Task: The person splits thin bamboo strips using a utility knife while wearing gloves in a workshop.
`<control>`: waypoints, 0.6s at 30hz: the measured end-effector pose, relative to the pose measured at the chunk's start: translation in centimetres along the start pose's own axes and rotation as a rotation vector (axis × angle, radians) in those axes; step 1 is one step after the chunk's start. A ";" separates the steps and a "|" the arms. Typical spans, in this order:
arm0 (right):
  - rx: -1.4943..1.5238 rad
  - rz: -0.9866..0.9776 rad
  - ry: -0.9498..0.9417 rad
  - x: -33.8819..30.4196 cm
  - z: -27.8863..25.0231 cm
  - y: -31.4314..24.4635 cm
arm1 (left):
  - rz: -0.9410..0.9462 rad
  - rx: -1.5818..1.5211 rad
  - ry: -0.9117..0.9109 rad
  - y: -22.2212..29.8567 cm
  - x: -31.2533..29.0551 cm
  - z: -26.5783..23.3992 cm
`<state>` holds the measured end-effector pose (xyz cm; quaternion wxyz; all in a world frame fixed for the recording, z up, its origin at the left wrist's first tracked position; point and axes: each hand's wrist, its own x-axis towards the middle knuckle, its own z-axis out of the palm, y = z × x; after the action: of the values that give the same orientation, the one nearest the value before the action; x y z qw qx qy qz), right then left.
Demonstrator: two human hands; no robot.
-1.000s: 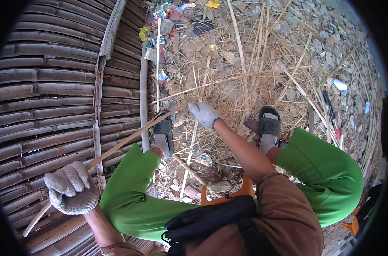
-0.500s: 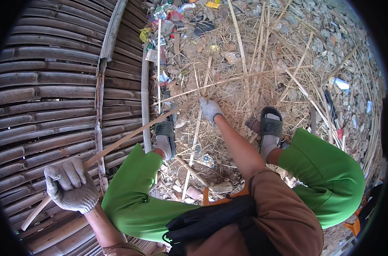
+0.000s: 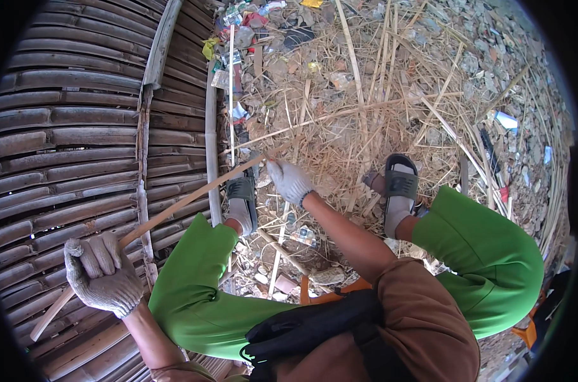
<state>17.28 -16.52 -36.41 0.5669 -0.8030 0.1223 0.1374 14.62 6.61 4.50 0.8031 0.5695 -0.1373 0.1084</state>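
Observation:
My left hand (image 3: 103,274), in a grey-white knit glove, is closed around a long thin bamboo strip (image 3: 184,202). The strip's near end sticks out below that fist, and its length slants up and away to the right. My right hand (image 3: 290,181), gloved the same way, has its fingers pinched together against the strip toward its far end. A small reddish spot shows at those fingertips; what they grip is too small to make out.
On the left is a wall or platform of bamboo slats (image 3: 53,137). Loose bamboo strips (image 3: 346,113), straw-like shavings and coloured litter (image 3: 241,32) cover the stony ground. My sandalled feet (image 3: 401,191) stand apart, beyond my green trouser legs (image 3: 480,254).
My right hand has moved left and slightly nearer along the strip, toward my left hand. The left hand keeps its hold on the strip, almost unmoved.

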 end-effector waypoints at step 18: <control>-0.076 0.078 -0.061 2.8 -1.7 3.6 | 0.006 0.014 0.004 -0.2 0.1 0.7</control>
<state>18.75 -19.37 -40.01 0.5339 -0.8139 0.1309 0.1883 14.67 5.87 4.61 0.7991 0.5744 -0.1367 0.1130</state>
